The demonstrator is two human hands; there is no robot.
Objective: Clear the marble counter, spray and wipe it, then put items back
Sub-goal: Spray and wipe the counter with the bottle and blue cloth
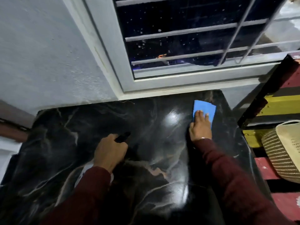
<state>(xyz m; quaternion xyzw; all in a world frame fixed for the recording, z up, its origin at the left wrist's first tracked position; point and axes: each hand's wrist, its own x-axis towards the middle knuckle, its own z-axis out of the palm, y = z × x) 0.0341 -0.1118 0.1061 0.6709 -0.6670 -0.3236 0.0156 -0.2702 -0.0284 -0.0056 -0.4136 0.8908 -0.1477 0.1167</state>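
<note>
Right hand [200, 125] lies flat, fingers spread, pressing the blue cloth [204, 109] on the far right of the black marble table [65, 143] below the window, left hand [110, 151] closed round a dark spray bottle [122, 137], so we're wiping, sweeping strokes next.

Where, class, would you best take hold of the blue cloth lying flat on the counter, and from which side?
Probably its far edge, reached from above on the window side. The blue cloth lies flat on the marble counter, and the right hand presses its near part, so only the far strip is free to pinch and lift.
</note>
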